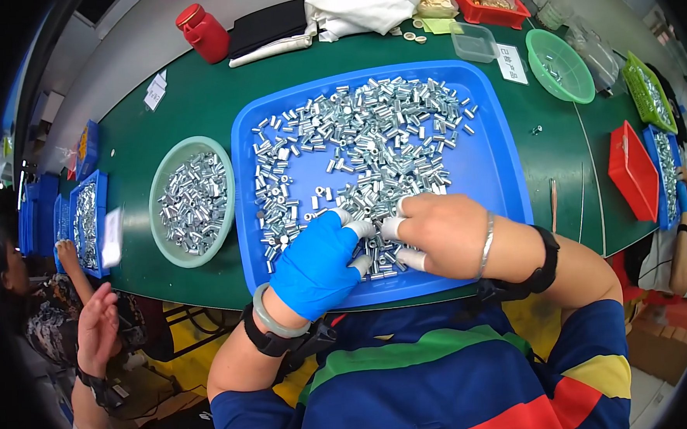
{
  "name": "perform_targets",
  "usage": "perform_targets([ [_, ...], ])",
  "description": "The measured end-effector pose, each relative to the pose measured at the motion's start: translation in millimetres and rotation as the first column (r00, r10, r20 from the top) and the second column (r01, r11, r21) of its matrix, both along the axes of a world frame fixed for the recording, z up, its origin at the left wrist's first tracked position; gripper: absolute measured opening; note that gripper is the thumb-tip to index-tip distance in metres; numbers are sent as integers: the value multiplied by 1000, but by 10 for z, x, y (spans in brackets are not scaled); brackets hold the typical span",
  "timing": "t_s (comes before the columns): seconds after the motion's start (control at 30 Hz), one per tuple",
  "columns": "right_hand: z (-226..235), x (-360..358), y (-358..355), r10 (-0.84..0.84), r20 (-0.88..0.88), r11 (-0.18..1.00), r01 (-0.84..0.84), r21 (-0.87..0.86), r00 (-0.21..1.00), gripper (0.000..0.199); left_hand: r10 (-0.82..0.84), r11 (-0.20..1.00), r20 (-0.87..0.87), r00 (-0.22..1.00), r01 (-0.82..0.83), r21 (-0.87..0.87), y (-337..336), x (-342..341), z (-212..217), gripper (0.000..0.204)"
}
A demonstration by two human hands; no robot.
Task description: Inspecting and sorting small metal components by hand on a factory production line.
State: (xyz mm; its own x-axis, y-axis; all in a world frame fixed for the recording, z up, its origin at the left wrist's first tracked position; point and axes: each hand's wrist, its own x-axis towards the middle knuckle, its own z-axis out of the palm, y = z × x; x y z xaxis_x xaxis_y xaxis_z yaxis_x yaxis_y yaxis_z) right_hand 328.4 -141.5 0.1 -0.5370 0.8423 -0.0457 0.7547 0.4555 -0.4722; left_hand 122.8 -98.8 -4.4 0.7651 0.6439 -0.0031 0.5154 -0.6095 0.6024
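Under left hand (pixel 311 255) and right hand (pixel 445 228), cylinders (pixel 385 123) in a tray (pixel 306 174) on a table (pixel 175 114). Left and slightly ahead of the left hand, just beside the tray, a bowl (pixel 154 197) holding more. Right of the right hand, outside the tray, rods (pixel 554 203); farther right, a bin (pixel 632 170). Well ahead of both, left to right: flask (pixel 204 37), cloths (pixel 268 30), box (pixel 474 40).
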Motion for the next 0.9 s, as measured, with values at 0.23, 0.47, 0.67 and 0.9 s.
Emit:
perform_targets([
  [0.23, -152, -77, 55, 18, 15, 1000, -18, 17, 1000, 14, -28, 998, -39, 999, 30, 51, -5, 36, -95, 22],
  [0.47, -224, -59, 67, -8, -115, 1000, 10, 18, 993, 11, -63, 994, -42, 997, 66, 85, 28, 7, -195, 19],
  [0.67, -207, -60, 31, -21, -99, 1000, 22, 9, 995, 13, -133, 978, 48, 990, 124, 166, 25, 29, -219, 21],
  [0.9, -217, -32, 56, -53, -157, 996, 63, 59, 986, 14, -42, 980, 58, 997, 30, 194, 16, 40, -235, 20],
])
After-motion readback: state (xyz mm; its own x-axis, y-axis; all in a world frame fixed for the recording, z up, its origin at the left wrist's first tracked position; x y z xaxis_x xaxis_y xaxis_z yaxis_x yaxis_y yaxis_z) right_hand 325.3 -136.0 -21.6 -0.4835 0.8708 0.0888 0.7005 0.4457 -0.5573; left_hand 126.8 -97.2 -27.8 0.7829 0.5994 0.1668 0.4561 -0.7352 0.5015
